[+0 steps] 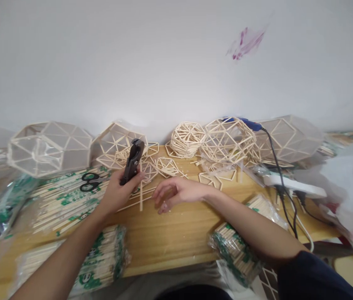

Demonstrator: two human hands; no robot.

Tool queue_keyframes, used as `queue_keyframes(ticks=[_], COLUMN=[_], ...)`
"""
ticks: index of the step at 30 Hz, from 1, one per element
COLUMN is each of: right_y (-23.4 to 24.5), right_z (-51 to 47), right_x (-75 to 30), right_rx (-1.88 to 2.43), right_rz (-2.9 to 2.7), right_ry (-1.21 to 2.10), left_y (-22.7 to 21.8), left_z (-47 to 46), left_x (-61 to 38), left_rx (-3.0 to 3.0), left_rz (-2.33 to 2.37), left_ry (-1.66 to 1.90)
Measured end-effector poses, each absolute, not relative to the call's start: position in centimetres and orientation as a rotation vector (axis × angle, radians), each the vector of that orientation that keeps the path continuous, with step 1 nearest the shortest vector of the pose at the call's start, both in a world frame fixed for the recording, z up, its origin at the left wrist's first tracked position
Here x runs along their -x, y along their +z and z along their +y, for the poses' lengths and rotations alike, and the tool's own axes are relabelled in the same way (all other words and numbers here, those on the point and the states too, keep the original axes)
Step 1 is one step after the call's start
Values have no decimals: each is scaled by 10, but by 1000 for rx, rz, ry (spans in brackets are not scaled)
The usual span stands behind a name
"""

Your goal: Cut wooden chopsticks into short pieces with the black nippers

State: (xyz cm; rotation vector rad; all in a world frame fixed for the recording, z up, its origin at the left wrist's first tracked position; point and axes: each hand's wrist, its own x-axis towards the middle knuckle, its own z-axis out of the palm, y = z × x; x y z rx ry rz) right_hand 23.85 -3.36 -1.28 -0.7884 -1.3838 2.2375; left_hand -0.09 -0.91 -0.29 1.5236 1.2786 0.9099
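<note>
My left hand (118, 192) is closed round the handles of dark cutting pliers (132, 161), which point up and away over the wooden table (170, 233). A thin wooden stick (141, 199) lies just below the pliers, with a few more loose sticks beside it. My right hand (176, 192) hovers just above the table to the right of those sticks, fingers loosely curled and apart, holding nothing.
Stick-built geodesic domes (49, 146) (226, 139) line the white wall. Black scissors (90, 181) lie on packs of wrapped sticks (66, 200). More packs (237, 250) sit at the front edge. A blue tool (248, 123), its cable and a white power strip (291, 184) are at right, beside a plastic bag (351, 191).
</note>
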Motion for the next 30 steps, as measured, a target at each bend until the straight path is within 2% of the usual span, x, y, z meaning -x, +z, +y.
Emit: queue_keyframes(ticks=[9,16,24,30], right_y=[-18,-8,-6,-12], right_z=[-27,-24,-24,-25], right_x=[-238,-242,-236,-233], right_rx=[932,1015,951,982], right_rz=[-1055,-1166,-1041,-1030], right_ry=[1985,1671,1628,1622], left_y=[3,1,4,3], left_z=[-10,-8,-12,-14], left_x=[0,3,3,1], left_rx=[-1741,-1811,-1763,-1599], left_rz=[1127,1064,976,958], left_ry=[719,615,429,431])
